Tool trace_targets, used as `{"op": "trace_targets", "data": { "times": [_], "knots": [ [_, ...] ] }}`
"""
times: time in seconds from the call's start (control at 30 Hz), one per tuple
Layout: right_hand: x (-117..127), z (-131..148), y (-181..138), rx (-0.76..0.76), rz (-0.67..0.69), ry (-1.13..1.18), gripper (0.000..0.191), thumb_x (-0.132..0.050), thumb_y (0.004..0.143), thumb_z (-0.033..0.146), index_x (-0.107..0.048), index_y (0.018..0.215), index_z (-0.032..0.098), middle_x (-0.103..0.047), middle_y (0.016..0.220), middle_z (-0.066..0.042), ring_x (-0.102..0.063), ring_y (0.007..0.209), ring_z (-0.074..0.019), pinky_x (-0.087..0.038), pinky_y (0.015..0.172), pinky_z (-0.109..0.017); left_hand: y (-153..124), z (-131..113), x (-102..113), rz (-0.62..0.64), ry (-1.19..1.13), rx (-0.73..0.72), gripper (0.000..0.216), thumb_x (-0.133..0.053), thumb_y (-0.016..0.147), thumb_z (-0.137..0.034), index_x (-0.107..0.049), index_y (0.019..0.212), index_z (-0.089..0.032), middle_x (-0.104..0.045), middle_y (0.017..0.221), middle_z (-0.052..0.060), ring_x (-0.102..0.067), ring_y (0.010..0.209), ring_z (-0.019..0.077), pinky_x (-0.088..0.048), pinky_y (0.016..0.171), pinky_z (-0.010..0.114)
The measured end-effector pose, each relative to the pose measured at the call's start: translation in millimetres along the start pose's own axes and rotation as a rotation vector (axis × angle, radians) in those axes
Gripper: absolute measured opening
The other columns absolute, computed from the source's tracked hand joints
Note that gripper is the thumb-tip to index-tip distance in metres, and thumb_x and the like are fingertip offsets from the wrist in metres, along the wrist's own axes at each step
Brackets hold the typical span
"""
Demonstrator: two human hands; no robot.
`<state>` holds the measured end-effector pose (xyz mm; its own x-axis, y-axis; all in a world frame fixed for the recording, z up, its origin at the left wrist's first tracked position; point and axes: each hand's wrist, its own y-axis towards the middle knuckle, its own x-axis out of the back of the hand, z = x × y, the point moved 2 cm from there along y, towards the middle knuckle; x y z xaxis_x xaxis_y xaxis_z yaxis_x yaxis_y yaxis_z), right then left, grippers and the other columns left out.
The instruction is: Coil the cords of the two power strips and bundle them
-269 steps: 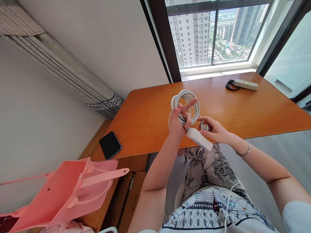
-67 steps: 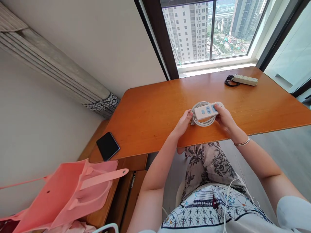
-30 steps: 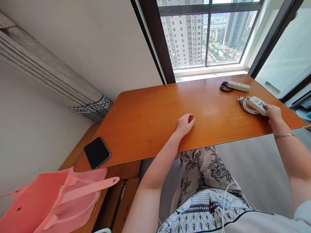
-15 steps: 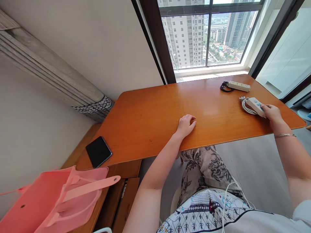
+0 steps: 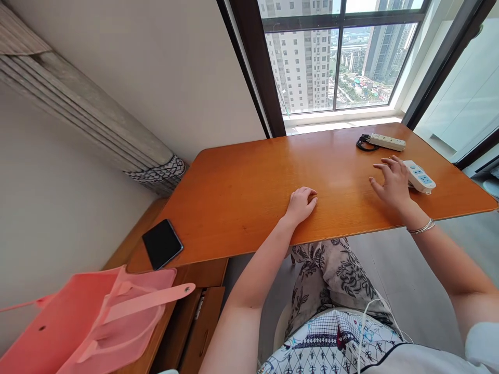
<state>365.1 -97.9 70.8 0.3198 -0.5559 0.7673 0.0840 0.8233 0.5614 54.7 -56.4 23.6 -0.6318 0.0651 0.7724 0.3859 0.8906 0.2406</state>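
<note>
My right hand [image 5: 391,183] is over the brown table [image 5: 249,192] with its fingers spread and nothing in its grip. Just to its right lies a white power strip [image 5: 420,177] with blue-marked sockets; the hand hides its cord and plug. A second, cream power strip [image 5: 387,142] with a black cord [image 5: 366,143] lies farther back, close to the window side. My left hand [image 5: 301,204] rests on the table near its front edge. Its fingers are curled in loosely, with no object showing in them.
At the table's left corner lies a black tablet [image 5: 162,244]. A pink folder [image 5: 97,324] sits open on a wooden cabinet [image 5: 210,317] at the lower left. A window [image 5: 339,67] stands behind the table, and a tied curtain [image 5: 117,124] hangs at left.
My right hand has let go of the white power strip and moved left, its fingers spreading over the cord. The left hand has stayed in place on the table.
</note>
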Motion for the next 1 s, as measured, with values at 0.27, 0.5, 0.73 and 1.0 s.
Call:
{"op": "trace_targets", "data": {
  "times": [0.27,0.5,0.73,1.0],
  "knots": [
    [-69,97,21,0.346,0.25,0.295,0.035,-0.065,0.09,0.034,-0.07,0.121,0.02,-0.062,0.136,-0.016,-0.046,0.141,-0.0363,-0.034,0.12,-0.057,2,2,6,-0.082,-0.065,-0.005,0.016,-0.06,0.089,-0.018,-0.069,0.101,-0.019,-0.073,0.111,0.009,-0.067,0.108,0.0252,-0.051,0.102,0.043],
    [-113,121,45,0.326,0.33,0.37,0.029,-0.067,0.088,0.026,-0.074,0.116,0.018,-0.067,0.126,-0.014,-0.058,0.125,-0.0319,-0.044,0.114,-0.052,1,7,6,-0.138,-0.102,-0.032,0.015,-0.06,0.089,-0.014,-0.068,0.1,-0.018,-0.072,0.106,0.008,-0.069,0.101,0.0218,-0.055,0.098,0.039],
    [-119,96,40,0.196,0.385,0.524,0.022,-0.064,0.09,0.025,-0.075,0.109,0.02,-0.07,0.113,-0.01,-0.065,0.111,-0.0249,-0.051,0.104,-0.043,5,2,-1,-0.055,-0.139,-0.037,0.015,-0.061,0.089,-0.014,-0.068,0.101,-0.017,-0.071,0.108,0.009,-0.07,0.096,0.0202,-0.056,0.095,0.038],
    [-123,105,37,0.319,0.489,0.484,0.021,-0.062,0.092,0.021,-0.075,0.108,0.018,-0.071,0.107,-0.01,-0.065,0.107,-0.0237,-0.048,0.105,-0.041,26,6,17,0.053,-0.041,-0.03,0.007,-0.062,0.089,-0.018,-0.068,0.093,-0.017,-0.07,0.108,0.008,-0.07,0.085,0.0182,-0.057,0.087,0.036]
  ]
}}
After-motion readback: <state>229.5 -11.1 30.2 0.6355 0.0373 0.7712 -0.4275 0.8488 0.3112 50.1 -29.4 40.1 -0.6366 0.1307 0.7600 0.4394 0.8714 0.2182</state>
